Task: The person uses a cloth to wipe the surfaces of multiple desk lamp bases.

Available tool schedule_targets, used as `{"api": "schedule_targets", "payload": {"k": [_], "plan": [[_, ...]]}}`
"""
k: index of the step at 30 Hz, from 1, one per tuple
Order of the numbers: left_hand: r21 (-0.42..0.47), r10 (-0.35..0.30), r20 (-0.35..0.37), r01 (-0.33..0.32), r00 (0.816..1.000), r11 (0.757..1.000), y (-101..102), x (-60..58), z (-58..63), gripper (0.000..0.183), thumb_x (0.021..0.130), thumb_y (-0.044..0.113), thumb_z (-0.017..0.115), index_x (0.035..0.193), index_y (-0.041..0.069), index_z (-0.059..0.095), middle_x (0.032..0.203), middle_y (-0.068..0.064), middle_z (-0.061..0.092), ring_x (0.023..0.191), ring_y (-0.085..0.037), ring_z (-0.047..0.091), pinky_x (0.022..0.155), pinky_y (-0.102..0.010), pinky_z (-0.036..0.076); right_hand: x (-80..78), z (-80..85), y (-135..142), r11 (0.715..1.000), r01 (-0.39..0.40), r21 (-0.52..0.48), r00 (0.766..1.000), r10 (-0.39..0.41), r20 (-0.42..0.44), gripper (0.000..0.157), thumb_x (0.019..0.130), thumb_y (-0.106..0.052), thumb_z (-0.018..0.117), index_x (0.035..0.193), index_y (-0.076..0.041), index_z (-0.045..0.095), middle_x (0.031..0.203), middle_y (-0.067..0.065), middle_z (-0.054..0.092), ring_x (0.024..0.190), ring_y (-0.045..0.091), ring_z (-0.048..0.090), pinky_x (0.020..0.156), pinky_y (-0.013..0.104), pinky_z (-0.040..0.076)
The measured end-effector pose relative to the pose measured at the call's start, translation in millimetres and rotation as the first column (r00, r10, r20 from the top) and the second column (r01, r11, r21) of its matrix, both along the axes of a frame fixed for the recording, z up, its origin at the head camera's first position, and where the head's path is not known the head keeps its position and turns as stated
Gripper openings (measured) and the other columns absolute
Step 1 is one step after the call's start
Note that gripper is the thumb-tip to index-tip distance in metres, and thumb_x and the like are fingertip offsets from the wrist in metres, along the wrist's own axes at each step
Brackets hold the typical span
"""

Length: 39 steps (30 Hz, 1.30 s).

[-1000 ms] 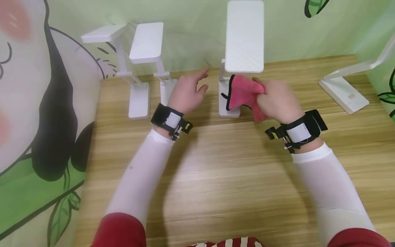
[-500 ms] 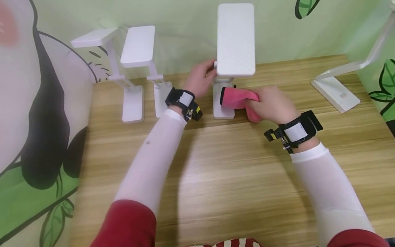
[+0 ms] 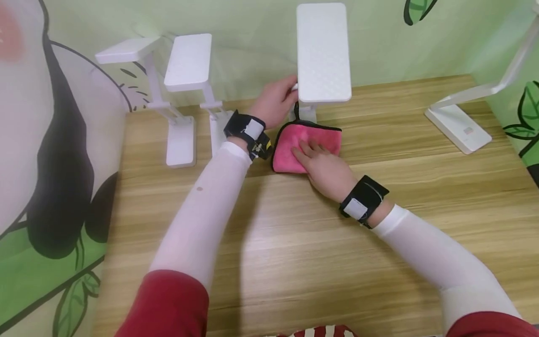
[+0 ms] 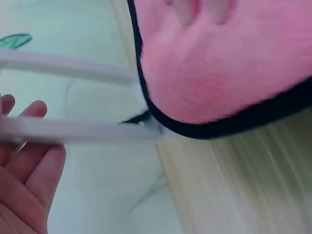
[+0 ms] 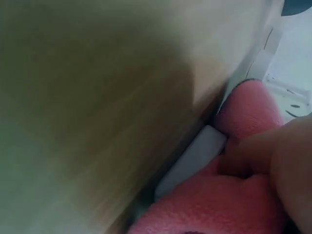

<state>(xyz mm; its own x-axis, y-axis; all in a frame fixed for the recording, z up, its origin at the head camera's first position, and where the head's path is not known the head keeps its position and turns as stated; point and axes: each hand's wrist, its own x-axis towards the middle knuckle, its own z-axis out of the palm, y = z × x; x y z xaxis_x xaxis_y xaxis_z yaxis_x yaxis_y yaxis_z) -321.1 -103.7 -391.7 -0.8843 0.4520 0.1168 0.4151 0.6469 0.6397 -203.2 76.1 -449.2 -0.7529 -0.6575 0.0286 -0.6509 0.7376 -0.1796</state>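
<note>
Up at one o'clock, lamp; left hand clamps fingers round stem, seemingly steadying it. Two o'clock: pink cloth over base, right hand pressing, fingers apart, likely for even contact.

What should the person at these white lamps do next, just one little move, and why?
Probably slide the pink cloth along the lamp's base with the right hand: its fingers already rest on the cloth, which is draped over that base, while the left hand holds the lamp and could steady it.
</note>
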Motion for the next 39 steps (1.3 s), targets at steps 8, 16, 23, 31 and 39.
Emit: {"api": "schedule_targets", "payload": {"k": [8, 16, 23, 31, 39], "plan": [[-0.027, -0.013, -0.046, 0.012, 0.999, 1.000, 1, 8.0, -0.3, 0.035, 0.106, 0.016, 0.047, 0.140, 0.014, 0.052, 0.128, -0.006, 0.063, 0.095, -0.014, 0.053, 0.086, -0.027, 0.041, -4.3, -2.4, 9, 0.995, -0.065, -0.077, 0.992, 0.073, 0.101, 0.052, 0.100, -0.004, 0.048, 0.150, -0.013, 0.041, 0.154, 0.018, 0.034, 0.139, 0.039, 0.028, 0.104, 0.056, 0.041], [-0.101, -0.019, -0.056, 0.013, 0.998, 0.995, 5, 8.7, 2.1, 0.034, 0.106, 0.022, 0.045, 0.140, 0.017, 0.049, 0.122, -0.005, 0.065, 0.101, -0.013, 0.056, 0.092, -0.026, 0.042, -53.8, -8.1, 4, 0.991, -0.063, -0.121, 0.997, 0.069, 0.045, 0.058, 0.095, -0.002, 0.057, 0.149, -0.018, 0.045, 0.153, 0.014, 0.039, 0.133, 0.035, 0.039, 0.094, 0.052, 0.049], [-0.061, 0.015, -0.003, -0.015, 1.000, 0.998, 6, 11.7, 2.3, 0.035, 0.107, 0.022, 0.042, 0.141, 0.016, 0.045, 0.121, -0.006, 0.064, 0.098, -0.014, 0.056, 0.091, -0.026, 0.043, -40.2, -8.8, 0, 0.995, 0.028, -0.093, 0.998, -0.023, 0.050, 0.058, 0.097, -0.007, 0.055, 0.151, -0.024, 0.041, 0.154, 0.010, 0.038, 0.139, 0.031, 0.030, 0.074, 0.051, 0.056], [-0.037, 0.060, -0.013, -0.061, 0.998, 0.997, 4, 15.2, 2.4, 0.032, 0.107, 0.024, 0.042, 0.136, 0.014, 0.048, 0.118, -0.004, 0.065, 0.096, -0.014, 0.055, 0.087, -0.028, 0.044, 5.6, 8.2, 5, 0.997, -0.001, -0.082, 0.991, 0.012, 0.135, 0.049, 0.100, -0.006, 0.049, 0.147, -0.020, 0.047, 0.152, 0.015, 0.039, 0.139, 0.033, 0.030, 0.089, 0.052, 0.052], [-0.017, 0.058, -0.012, -0.058, 0.998, 0.998, 6, 17.0, -1.6, 0.027, 0.106, 0.022, 0.045, 0.132, 0.016, 0.051, 0.099, -0.002, 0.065, 0.085, -0.014, 0.055, 0.080, -0.030, 0.045, -26.3, 5.7, 4, 0.995, -0.005, -0.103, 0.991, 0.019, 0.135, 0.056, 0.094, -0.001, 0.055, 0.146, -0.021, 0.049, 0.151, 0.011, 0.042, 0.136, 0.032, 0.037, 0.102, 0.050, 0.044]]}}
